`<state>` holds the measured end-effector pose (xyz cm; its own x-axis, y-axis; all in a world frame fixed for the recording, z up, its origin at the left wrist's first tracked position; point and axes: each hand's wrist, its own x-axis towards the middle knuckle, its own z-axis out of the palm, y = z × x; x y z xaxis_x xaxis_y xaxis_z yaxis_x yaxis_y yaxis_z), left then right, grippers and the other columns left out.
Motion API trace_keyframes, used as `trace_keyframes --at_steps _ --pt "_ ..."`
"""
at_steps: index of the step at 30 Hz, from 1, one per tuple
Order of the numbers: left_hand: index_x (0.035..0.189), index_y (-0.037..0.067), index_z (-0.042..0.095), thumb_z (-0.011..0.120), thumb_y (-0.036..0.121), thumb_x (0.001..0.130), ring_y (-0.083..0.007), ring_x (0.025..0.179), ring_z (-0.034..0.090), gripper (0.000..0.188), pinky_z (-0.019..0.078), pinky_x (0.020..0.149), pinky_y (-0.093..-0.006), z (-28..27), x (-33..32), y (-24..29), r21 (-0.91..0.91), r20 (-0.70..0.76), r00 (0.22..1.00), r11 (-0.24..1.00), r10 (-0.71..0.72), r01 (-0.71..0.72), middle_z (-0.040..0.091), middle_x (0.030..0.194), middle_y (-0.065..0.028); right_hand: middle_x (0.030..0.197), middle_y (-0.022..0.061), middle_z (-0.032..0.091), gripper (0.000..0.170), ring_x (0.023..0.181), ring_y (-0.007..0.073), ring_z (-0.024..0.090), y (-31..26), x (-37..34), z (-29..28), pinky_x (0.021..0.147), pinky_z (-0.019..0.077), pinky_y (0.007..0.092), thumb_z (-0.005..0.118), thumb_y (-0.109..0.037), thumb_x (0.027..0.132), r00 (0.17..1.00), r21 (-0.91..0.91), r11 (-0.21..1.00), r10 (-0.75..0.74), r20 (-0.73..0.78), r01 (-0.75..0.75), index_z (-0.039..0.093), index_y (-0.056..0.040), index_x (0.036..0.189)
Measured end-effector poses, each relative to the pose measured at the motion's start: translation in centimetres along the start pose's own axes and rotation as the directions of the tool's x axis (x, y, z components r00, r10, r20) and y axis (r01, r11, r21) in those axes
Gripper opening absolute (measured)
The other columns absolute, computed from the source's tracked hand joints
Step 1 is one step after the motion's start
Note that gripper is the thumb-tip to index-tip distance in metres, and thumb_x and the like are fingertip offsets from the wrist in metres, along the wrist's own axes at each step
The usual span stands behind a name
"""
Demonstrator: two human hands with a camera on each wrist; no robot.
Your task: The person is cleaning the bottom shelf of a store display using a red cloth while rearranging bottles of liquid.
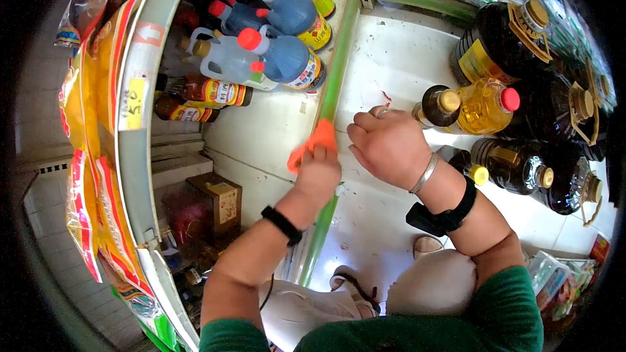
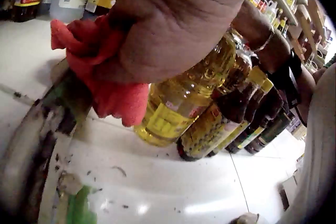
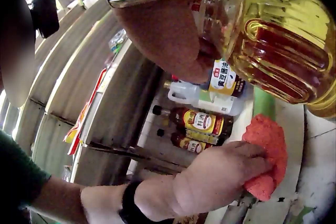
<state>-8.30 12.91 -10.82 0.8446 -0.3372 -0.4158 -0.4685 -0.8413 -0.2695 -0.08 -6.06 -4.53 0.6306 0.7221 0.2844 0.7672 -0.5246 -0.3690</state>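
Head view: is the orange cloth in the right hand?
No, the left hand grips the orange cloth at the green shelf edge.

From my post I see a white shelf board (image 1: pixel 254 124) on the left, trimmed with a green front edge (image 1: pixel 345 52). On its far part I count several bluish plastic jugs with red caps (image 1: pixel 283 58); nearer and farther left are brown bottles with red-and-yellow labels (image 1: pixel 225 92). A crumpled orange cloth (image 1: pixel 323 132), gripped in my left hand (image 1: pixel 318 175), lies over the green edge. To the right I have a white tiled floor (image 1: pixel 385 45), bearing a golden oil bottle with a red cap (image 1: pixel 482 105) and, farther right, large dark jugs with tan caps (image 1: pixel 499 45).
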Motion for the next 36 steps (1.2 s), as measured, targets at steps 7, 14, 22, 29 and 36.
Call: trace_keyframes --at_steps 7,14,22,29,36 --pt "0.081 0.006 0.069 0.06 0.014 0.073 -0.029 0.098 0.055 0.014 0.0473 0.079 -0.0413 -0.8 5.5 -0.8 -0.06 0.02 0.998 0.996 -0.06 0.061 0.06 0.096 -0.01 0.079 0.0037 0.055 0.017 0.075 0.0226 0.057 0.3 0.2 0.5 0.064 0.0488 0.0337 0.066 -0.018 0.07 0.995 0.042 0.999 -0.019 -0.102 0.024 0.059 -0.008 0.082" --pt "0.087 0.013 0.071 0.059 0.015 0.076 -0.0255 0.103 0.055 0.016 0.0466 0.084 -0.0352 -5.2 14.8 -5.0 -0.087 -0.164 0.986 0.996 -0.03 0.016 0.065 0.101 -0.0061 0.079 0.0032 0.055 0.016 0.073 0.0227 0.057 0.1 0.0 1.2 0.062 0.0487 0.0335 0.065 -0.018 0.07 0.993 0.0 0.999 0.037 -0.112 -0.037 0.059 -0.0087 0.082" --pt "0.092 0.012 0.068 0.056 0.011 0.078 -0.022 0.104 0.054 0.018 0.0477 0.077 -0.0354 1.1 5.4 -1.5 -0.251 -0.247 0.966 0.968 -0.072 0.008 0.064 0.104 -0.0054 0.075 0.0031 0.053 0.013 0.074 0.0223 0.057 0.1 -0.5 1.0 0.062 0.0493 0.0336 0.065 -0.019 0.071 0.992 -0.002 1.0 0.008 -0.128 -0.008 0.057 -0.0098 0.075" --pt "0.095 0.015 0.067 0.052 0.014 0.08 -0.0275 0.1 0.058 0.022 0.0489 0.082 -0.0393 1.6 -3.0 2.1 -0.163 0.307 0.952 0.986 0.015 0.037 0.064 0.103 -0.0043 0.077 0.0034 0.054 0.014 0.077 0.0241 0.057 -0.3 -0.2 0.4 0.064 0.0497 0.0359 0.065 -0.02 0.072 0.999 -0.054 0.998 0.034 -0.032 -0.036 0.057 -0.0096 0.077" --pt "0.096 0.006 0.064 0.056 0.0 0.071 -0.0303 0.1 0.059 0.027 0.0498 0.083 -0.04 1.0 -10.9 9.2 -0.664 0.295 0.919 0.748 0.261 0.0 0.064 0.096 -0.0134 0.078 0.0027 0.059 0.008 0.08 0.0232 0.06 -0.9 -0.2 0.5 0.063 0.0517 0.0363 0.062 -0.018 0.076 0.993 -0.102 0.993 0.044 -0.112 -0.056 0.06 -0.0103 0.076"
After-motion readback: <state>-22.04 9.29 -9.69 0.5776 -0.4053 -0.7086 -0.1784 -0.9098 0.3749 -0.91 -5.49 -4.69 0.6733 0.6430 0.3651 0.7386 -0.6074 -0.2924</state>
